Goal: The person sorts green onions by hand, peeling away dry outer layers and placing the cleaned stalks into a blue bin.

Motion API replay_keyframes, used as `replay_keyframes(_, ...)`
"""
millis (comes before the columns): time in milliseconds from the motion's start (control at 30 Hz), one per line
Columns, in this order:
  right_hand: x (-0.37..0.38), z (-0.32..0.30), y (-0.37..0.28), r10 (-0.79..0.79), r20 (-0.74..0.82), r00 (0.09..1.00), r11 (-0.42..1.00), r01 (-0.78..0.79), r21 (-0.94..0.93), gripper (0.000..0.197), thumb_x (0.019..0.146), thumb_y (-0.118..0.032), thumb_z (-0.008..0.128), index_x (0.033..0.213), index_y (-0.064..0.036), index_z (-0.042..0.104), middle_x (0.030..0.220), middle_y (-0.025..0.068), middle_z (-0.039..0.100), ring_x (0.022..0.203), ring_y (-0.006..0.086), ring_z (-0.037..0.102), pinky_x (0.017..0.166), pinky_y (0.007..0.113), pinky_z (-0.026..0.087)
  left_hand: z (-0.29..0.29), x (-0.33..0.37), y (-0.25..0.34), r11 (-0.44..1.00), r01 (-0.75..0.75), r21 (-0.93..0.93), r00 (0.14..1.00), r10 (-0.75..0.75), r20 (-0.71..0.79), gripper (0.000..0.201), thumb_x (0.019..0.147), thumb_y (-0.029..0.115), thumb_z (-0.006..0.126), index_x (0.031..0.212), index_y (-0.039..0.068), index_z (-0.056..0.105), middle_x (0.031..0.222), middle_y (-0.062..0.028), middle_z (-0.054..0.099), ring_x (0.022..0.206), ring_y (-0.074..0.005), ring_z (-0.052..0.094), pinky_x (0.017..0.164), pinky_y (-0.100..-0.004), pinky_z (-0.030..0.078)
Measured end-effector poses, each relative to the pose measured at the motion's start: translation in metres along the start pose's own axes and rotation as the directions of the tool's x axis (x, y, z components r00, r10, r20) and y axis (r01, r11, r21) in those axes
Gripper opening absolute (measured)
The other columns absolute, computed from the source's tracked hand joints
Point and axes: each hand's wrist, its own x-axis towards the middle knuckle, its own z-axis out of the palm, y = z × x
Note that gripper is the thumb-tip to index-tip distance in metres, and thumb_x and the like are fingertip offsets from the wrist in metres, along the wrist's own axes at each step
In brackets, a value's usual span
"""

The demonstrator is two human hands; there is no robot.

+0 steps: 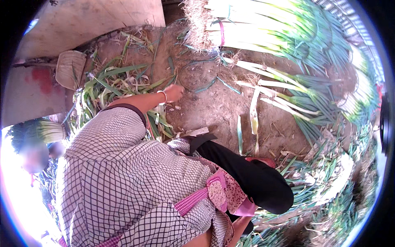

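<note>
My left hand (176, 93), with a bracelet at the wrist, reaches low over the bare soil. Its fingers are curled closed, and whatever they may hold is hidden. Right beside it a thin blue-green loop of strip or string (201, 89) lies on the ground. A heap of stripped green onion leaves (123, 78) lies just left of the hand. To the right, several loose green onions (284, 82) lie with roots toward me and tops pointing right. Only part of my right forearm (240, 225) shows at the bottom edge; its hand is out of sight.
Large bundled green onions (247, 35), tied with a reddish band, lie at the far side. Further bundles (360, 90) stand at the right. A pale basket (70, 69) and a board (94, 18) are at the far left. Leaf waste (329, 177) covers the near right.
</note>
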Motion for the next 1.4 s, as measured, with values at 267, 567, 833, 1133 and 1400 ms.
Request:
replay_keyframes(267,0.001,-0.058,-0.056,-0.022,-0.255,0.967,1.0,0.022,-0.002,0.04,0.091,-0.032,0.045,0.113,0.0003,0.055,0.105,0.0126,0.061,0.095,0.0247,0.056,0.086,0.035,0.043,0.007,0.088,-0.021,0.827,0.54,-0.159,0.739,-0.556,-0.38,0.069,0.077,0.029,0.065,0.131,0.0,0.034,0.132,-0.0217,0.031,0.119,-0.0362,0.039,0.089,-0.0465,0.045)
replay_keyframes(567,0.011,-0.069,-0.076,-0.157,-0.268,0.951,0.986,0.166,0.009,0.036,0.091,-0.029,0.046,0.111,0.0,0.057,0.101,0.0106,0.062,0.09,0.0227,0.059,0.082,0.035,0.045,0.099,0.063,0.101,0.984,-0.063,-0.168,0.989,0.039,-0.143,0.014,0.077,0.017,0.055,0.083,0.005,0.053,0.084,-0.0156,0.06,0.076,-0.0318,0.062,0.064,-0.0439,0.048)
replay_keyframes(833,0.016,-0.069,-0.168,-0.44,-0.539,0.718,0.898,0.346,-0.272,0.025,0.093,-0.016,0.048,0.104,0.0019,0.06,0.094,0.011,0.064,0.082,0.02,0.062,0.07,0.032,0.051,-0.027,-0.049,0.309,0.312,-0.539,-0.782,0.502,0.865,-0.001,0.022,0.083,0.022,0.061,0.091,0.003,0.054,0.075,-0.0089,0.058,0.072,-0.0172,0.054,0.067,-0.0324,0.045)
replay_keyframes(1133,0.003,-0.048,-0.193,-0.626,-0.318,0.712,0.77,0.5,-0.396,0.02,0.093,-0.01,0.048,0.102,0.0032,0.061,0.09,0.0104,0.064,0.075,0.0164,0.062,0.064,0.029,0.051,0.054,0.063,0.142,0.973,-0.222,0.064,0.974,0.225,-0.033,0.041,0.073,0.028,0.068,0.104,0.004,0.057,0.103,-0.0182,0.06,0.097,-0.037,0.057,0.081,-0.0442,0.047)
replay_keyframes(1400,0.029,-0.002,-0.24,-0.669,-0.081,0.739,0.718,0.614,-0.329,0.017,0.09,-0.001,0.049,0.101,0.0044,0.06,0.089,0.0116,0.063,0.072,0.0166,0.061,0.065,0.027,0.05,0.071,0.086,0.131,0.993,-0.112,-0.041,0.985,0.117,0.124,0.031,0.075,0.012,0.057,0.105,0.005,0.054,0.099,-0.0203,0.056,0.091,-0.0363,0.055,0.084,-0.0433,0.044)
